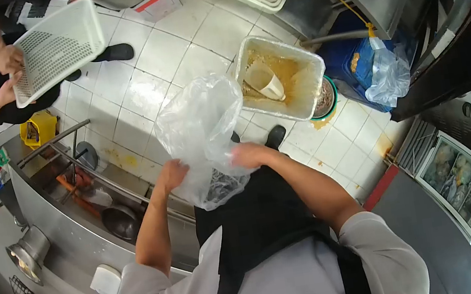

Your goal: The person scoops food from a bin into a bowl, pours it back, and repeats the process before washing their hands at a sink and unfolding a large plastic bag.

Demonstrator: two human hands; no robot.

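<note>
A large clear plastic bag (199, 113) is spread out in front of my black apron, its lower part crumpled. My left hand (174, 174) grips the bag's left side, with the fingers partly hidden by the plastic. On the other side my right hand (251, 155) pinches the bag; it is slightly blurred. Just beyond the bag, to the right, is a white rectangular tub (311, 62) with brown residue or liquid inside. A pale plastic jug or scoop (265, 80) lies tilted in that tub.
A steel counter (73, 201) runs along the left, with a wok (118, 220) on a lower shelf. At upper left another person holds a white perforated basket (59, 48). A blue barrel (350, 60) and a glass-topped cooler (467, 191) stand at right.
</note>
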